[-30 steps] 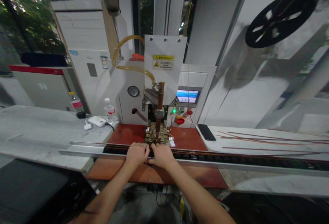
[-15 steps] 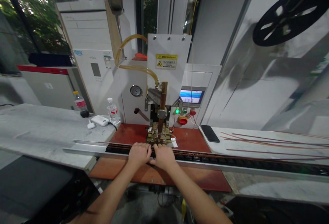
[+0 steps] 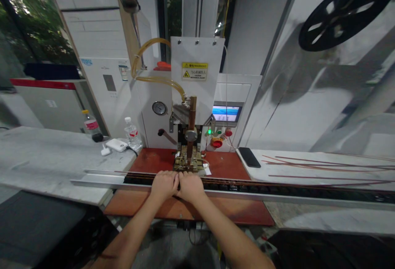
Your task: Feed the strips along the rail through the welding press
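My left hand [image 3: 164, 184] and my right hand [image 3: 191, 185] lie side by side, thumbs close together. Both have their fingers curled over a long aluminium rail [image 3: 247, 197] with a dark, slotted inside. Thin copper-coloured strips [image 3: 234, 181] run lengthwise along it and pass under the fingers; what the fingertips press on is hidden. Just behind the hands stands the brass clamp block [image 3: 181, 162] of a white press machine [image 3: 197, 92]. Its upright copper rod [image 3: 191, 114] comes down to the block, right above my fingers.
A red-brown board [image 3: 154, 160] lies under the machine. Left are a clear water bottle [image 3: 132, 134], a cola bottle [image 3: 92, 127] and a white power bank [image 3: 116, 145]. Right are a phone [image 3: 249, 157], loose copper strips [image 3: 308, 163], a lit screen [image 3: 226, 113] and a red knob [image 3: 216, 142].
My right hand has come closer to the left, narrowing the gap between them. The whole view has shifted slightly. The copper rod and clamp block look the same.
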Demonstrator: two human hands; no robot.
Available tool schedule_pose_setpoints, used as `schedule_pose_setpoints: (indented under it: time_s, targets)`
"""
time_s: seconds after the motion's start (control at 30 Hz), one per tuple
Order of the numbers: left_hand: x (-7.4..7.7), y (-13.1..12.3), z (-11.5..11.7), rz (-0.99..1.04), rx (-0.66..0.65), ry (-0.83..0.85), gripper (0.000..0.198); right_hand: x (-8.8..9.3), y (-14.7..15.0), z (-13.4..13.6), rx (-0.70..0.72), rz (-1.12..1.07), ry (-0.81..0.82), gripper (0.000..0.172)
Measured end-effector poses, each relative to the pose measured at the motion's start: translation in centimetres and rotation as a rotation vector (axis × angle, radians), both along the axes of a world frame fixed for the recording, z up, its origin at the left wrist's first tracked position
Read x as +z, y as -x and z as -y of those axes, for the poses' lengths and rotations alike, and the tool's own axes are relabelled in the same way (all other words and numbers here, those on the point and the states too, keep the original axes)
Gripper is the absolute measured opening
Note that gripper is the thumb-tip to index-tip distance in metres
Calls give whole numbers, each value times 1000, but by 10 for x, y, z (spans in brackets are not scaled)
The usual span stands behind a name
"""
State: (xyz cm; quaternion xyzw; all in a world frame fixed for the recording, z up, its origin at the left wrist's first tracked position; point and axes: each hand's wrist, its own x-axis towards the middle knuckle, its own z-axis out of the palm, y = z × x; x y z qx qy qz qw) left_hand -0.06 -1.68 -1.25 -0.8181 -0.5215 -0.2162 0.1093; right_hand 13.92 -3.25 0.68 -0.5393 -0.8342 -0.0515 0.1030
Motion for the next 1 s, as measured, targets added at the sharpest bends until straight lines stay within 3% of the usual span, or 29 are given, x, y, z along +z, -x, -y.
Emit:
schedule_pose_setpoints:
  time_s: [0.27,0.5,0.77,1.0]
  targets:
    - [4,8,-3,45,-58,10,33,3,3,-3,0,-7,-4,54]
    - [7,6,-4,5,-33,76,38,-7,11,-4,-37,-1,-25,47]
    - [9,-2,3,12,69,5,39,-1,10,1,-46,-4,-8,30]
    - [4,1,-1,-19,75,15,40,1,10,-1,-29,-2,12,37]
